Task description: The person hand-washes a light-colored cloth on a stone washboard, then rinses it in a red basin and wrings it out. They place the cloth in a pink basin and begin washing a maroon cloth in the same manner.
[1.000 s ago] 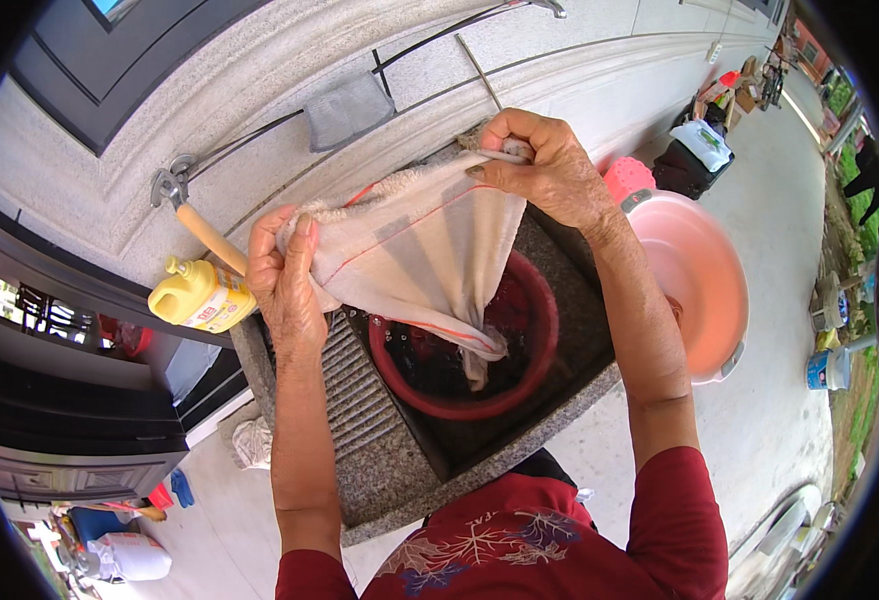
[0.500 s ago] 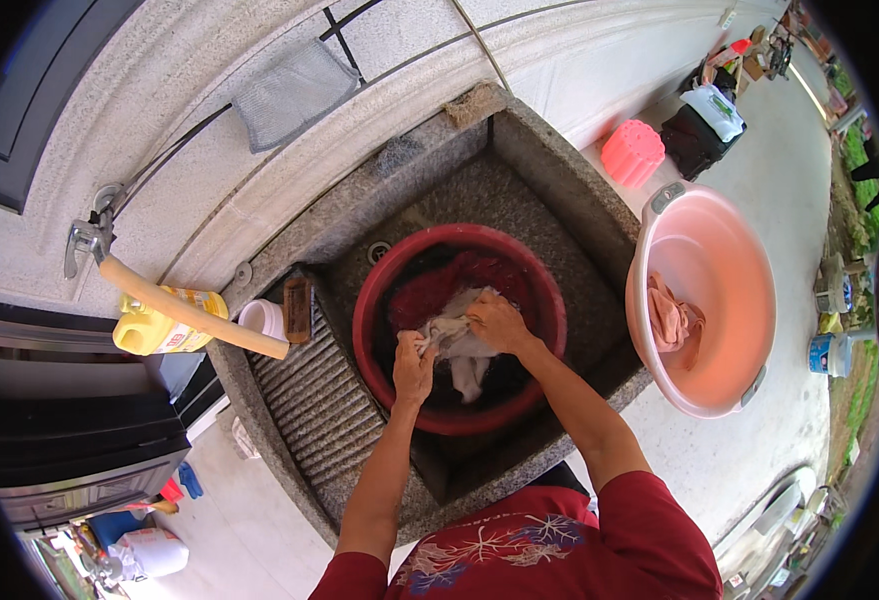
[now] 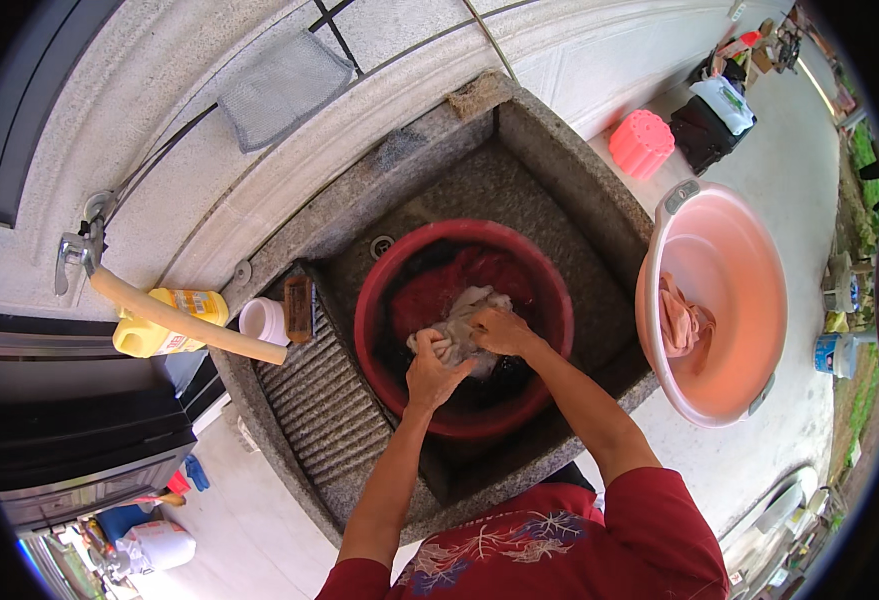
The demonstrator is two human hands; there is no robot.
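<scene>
The fingers (image 3: 422, 343) of the left hand (image 3: 433, 382) are bent over the near-left end of the pale cloth (image 3: 477, 301) and have hold of its folds, the thumb reaching out to the right below them. The right hand (image 3: 505, 333) is curled down on the cloth's right side, fingertips gathered into it; how tightly either one grips I cannot tell. The cloth lies bunched in the red tub (image 3: 367, 325), directly under and between the two hands, so neither is clearly nearer. Crumpled as it is, its longer line seems to slant from the left fingers away to the upper right, past the right fingertips. A smaller pale part shows below the right hand.

Dark red fabric (image 3: 411, 312) lies just beyond the cloth, toward the tub's far side. The rim rings both hands, the forearms crossing over its near side; nothing else stands between fingers and cloth. The tub sits in the stone sink (image 3: 569, 225), with the ribbed washboard (image 3: 324, 415) to its left. Past that are a brush (image 3: 299, 308), a white cup (image 3: 262, 321), a yellow jug (image 3: 137, 339) and a hose (image 3: 194, 328). Well to the right, the pink basin (image 3: 749, 300) holds a peach cloth (image 3: 683, 325).
</scene>
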